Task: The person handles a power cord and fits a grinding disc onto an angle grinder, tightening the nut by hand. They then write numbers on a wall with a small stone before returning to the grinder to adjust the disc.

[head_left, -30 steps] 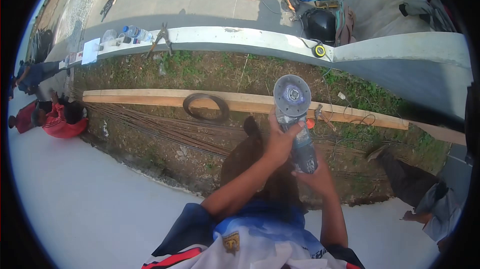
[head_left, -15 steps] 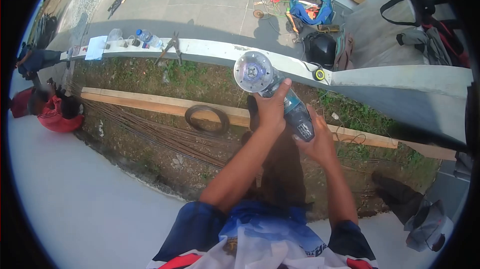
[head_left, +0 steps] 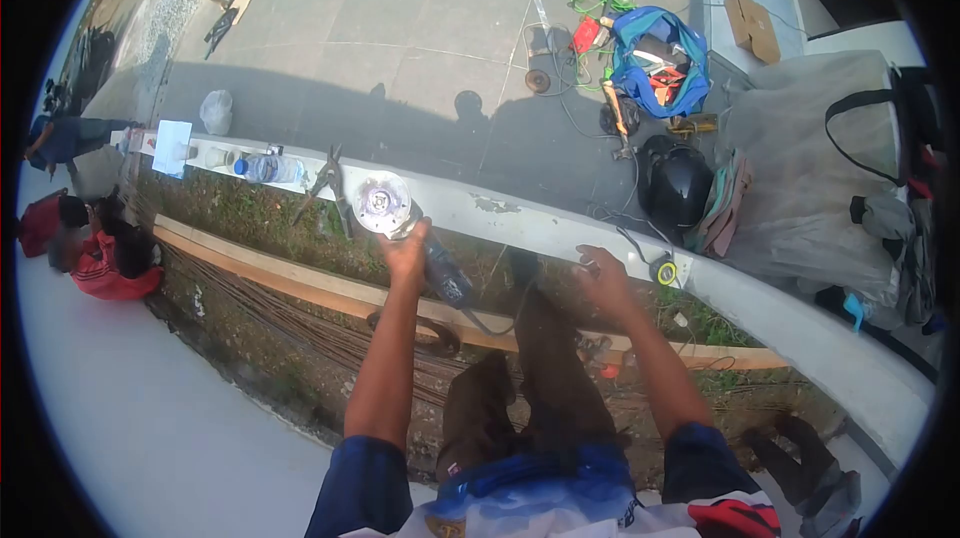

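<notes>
My left hand (head_left: pixel 406 254) grips an angle grinder (head_left: pixel 447 276) near its head, with the pale round disc facing up towards me. The grinder's body slants down to the right, and a cord trails from its end. My right hand (head_left: pixel 607 286) is off the grinder, its fingers apart and slightly curled, with nothing in it. Nearest to that hand is a yellow-and-black tape measure (head_left: pixel 664 272) on the white low wall (head_left: pixel 560 221). Just left of the disc, pliers-like cutters (head_left: pixel 331 181) with long handles lean over the wall's edge.
A water bottle (head_left: pixel 270 169) lies on the wall farther left. Beyond it are a blue bag of tools (head_left: pixel 690 83), a black helmet (head_left: pixel 676 181) and a cardboard box (head_left: pixel 751 28). Below run a timber plank (head_left: pixel 270 266) and rusty rods (head_left: pixel 250 288). A person in red (head_left: pixel 110 268) sits at left.
My right hand has let go of the grinder and moved apart from it. My left hand has carried the grinder leftward and down, towards the cutters. The view has also shifted.
</notes>
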`<action>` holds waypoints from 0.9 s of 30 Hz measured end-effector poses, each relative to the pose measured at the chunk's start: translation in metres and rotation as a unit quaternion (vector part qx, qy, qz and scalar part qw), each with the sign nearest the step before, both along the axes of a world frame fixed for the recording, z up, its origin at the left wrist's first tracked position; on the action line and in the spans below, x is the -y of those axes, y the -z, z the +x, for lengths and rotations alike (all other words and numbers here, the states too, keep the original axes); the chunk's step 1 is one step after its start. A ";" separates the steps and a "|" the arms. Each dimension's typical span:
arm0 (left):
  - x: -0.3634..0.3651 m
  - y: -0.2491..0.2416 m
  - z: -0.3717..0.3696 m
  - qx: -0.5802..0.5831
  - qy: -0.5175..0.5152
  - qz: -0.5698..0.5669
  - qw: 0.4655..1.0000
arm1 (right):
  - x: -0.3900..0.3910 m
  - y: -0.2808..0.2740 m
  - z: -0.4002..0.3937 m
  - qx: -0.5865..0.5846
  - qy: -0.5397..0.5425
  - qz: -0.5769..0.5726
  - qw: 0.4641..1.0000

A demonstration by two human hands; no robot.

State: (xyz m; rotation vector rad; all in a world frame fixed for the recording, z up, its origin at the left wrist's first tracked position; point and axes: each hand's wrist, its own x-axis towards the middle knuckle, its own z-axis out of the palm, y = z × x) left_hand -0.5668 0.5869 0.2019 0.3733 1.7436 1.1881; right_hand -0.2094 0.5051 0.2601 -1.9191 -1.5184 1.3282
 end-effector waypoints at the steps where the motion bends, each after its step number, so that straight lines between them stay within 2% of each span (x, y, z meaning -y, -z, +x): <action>1: -0.013 0.022 -0.005 -0.011 0.016 -0.012 1.000 | -0.033 0.027 0.009 0.004 0.001 -0.001 1.000; 5: -0.048 0.072 -0.018 -0.021 0.069 -0.069 0.995 | -0.159 0.151 0.035 0.041 -0.048 0.031 0.998; 7: -0.049 0.103 -0.025 0.013 0.069 -0.070 0.995 | -0.216 0.213 0.045 0.065 -0.062 0.006 0.996; 11: -0.048 0.104 -0.027 0.068 0.074 -0.052 0.994 | -0.304 0.323 0.048 0.121 -0.064 -0.015 0.990; 14: -0.047 0.099 -0.033 0.079 0.097 -0.086 0.988 | -0.344 0.367 0.032 0.147 -0.043 -0.047 0.987; 18: -0.049 0.099 -0.043 0.072 0.127 -0.139 0.979 | -0.387 0.435 0.028 0.201 -0.056 -0.020 0.978; 20: -0.050 0.099 -0.048 0.114 0.121 -0.129 0.978 | -0.417 0.459 0.027 0.212 -0.054 -0.027 0.975; 22: -0.047 0.100 -0.056 0.166 0.105 -0.104 0.975 | -0.443 0.493 0.026 0.204 -0.042 0.033 0.978; 24: -0.046 0.108 -0.062 0.236 0.084 -0.051 0.967 | -0.466 0.520 0.020 0.258 -0.031 0.070 0.963; 27: -0.044 0.121 -0.065 0.285 0.078 -0.005 0.955 | -0.475 0.530 0.005 0.328 -0.036 0.032 0.944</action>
